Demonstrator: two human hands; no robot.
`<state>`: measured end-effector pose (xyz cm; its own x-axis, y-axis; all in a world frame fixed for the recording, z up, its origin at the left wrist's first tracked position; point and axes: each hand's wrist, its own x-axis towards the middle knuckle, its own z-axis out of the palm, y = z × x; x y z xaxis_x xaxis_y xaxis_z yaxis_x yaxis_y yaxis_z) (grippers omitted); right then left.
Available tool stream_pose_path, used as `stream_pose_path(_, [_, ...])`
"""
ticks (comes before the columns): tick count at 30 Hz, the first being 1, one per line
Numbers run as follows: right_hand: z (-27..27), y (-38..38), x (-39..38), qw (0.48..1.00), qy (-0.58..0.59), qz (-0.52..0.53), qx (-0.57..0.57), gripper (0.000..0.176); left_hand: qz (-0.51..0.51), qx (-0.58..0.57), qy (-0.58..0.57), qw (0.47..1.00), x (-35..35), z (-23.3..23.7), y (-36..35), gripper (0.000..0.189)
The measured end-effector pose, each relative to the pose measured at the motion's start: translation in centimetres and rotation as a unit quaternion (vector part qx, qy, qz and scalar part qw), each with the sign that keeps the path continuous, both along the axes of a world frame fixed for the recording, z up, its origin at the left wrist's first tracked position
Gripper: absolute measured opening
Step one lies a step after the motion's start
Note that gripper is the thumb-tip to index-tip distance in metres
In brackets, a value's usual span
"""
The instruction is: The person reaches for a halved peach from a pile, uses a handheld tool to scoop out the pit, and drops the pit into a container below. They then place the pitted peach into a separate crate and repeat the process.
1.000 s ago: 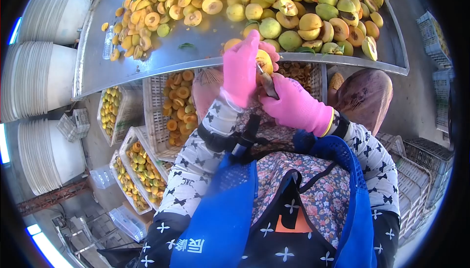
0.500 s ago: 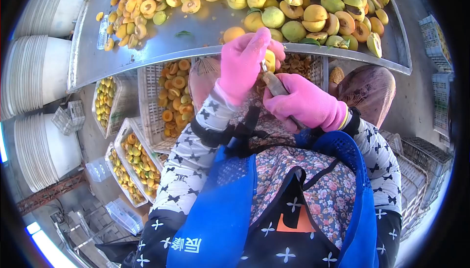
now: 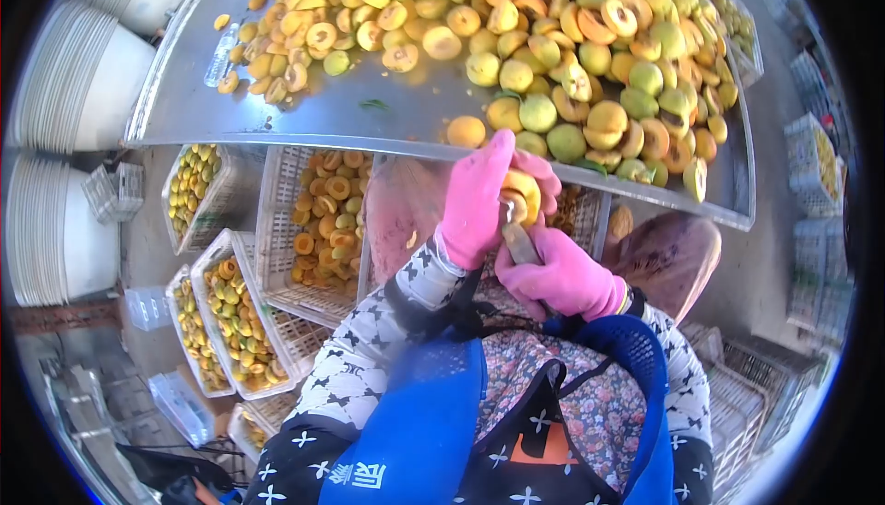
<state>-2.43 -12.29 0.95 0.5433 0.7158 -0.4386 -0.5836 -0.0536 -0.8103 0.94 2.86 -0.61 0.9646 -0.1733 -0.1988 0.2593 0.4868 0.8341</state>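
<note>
A left hand (image 3: pixel 489 196) gripped a halved fruit (image 3: pixel 522 197) below the counter (image 3: pixel 406 146). The right hand (image 3: pixel 564 274) clasped a pitting tool (image 3: pixel 521 244).

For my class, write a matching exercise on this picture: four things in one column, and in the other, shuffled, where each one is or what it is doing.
Things
1. Left hand
2. Right hand
3. Clear plastic bottle
4. White tubs

Places and states
A. Stacked at the far left, beyond the table's edge
B. Gripping the handle of a metal-tipped tool
C. Holding a cut yellow-orange fruit
D. Lying on the left part of the metal table

Right pairs: 1-C, 2-B, 3-D, 4-A
</note>
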Motion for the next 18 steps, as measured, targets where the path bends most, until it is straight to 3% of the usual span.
stream_pose_path(2, [0.0, -0.1, 0.0, 1.000, 0.015, -0.007, 0.021, 0.012, -0.037, -0.032, -0.020, 0.999, 0.0, 0.3, 0.2, 0.050])
stream_pose_path(3, [-0.3, -0.5, 0.1, 0.999, 0.031, 0.006, 0.038, 0.012, -0.045, 0.007, -0.059, 0.997, 0.2, 0.3, 0.4, 0.049])
stream_pose_path(5, [-0.8, -1.3, 0.4, 0.996, 0.041, 0.026, 0.071, 0.011, -0.057, 0.063, -0.231, 0.969, 0.5, -0.2, 0.9, 0.049])
stream_pose_path(7, [-0.6, -1.6, -0.1, 0.994, 0.074, 0.029, 0.078, 0.011, -0.112, -0.019, -0.066, 0.991, 0.6, -0.3, 1.8, 0.046])
stream_pose_path(10, [-0.8, -3.0, 0.0, 0.993, 0.086, 0.076, 0.015, 0.012, -0.073, 0.052, 0.003, 0.996, -1.1, -0.3, 5.9, 0.043])
stream_pose_path(12, [-1.8, -3.5, -0.1, 0.967, -0.095, 0.130, -0.196, 0.017, -0.056, 0.256, 0.080, 0.962, -3.1, 1.5, 10.9, 0.039])
stream_pose_path(13, [-3.9, -4.8, -0.8, 0.925, -0.239, 0.137, -0.261, 0.020, -0.039, 0.398, 0.045, 0.916, -4.2, 1.6, 13.8, 0.039])
stream_pose_path(15, [-8.5, -7.4, -1.8, 0.772, -0.503, 0.127, -0.368, 0.024, 0.031, 0.614, -0.071, 0.785, -5.1, -0.2, 19.7, 0.042])
stream_pose_path(16, [-8.0, -7.3, -1.0, 0.810, -0.443, 0.099, -0.372, 0.026, 0.083, 0.685, -0.148, 0.709, -4.8, -0.1, 20.8, 0.043])
stream_pose_path(18, [-6.8, -7.2, 0.9, 0.872, -0.315, 0.045, -0.373, 0.028, 0.135, 0.635, -0.128, 0.750, -2.9, 0.4, 20.9, 0.039])
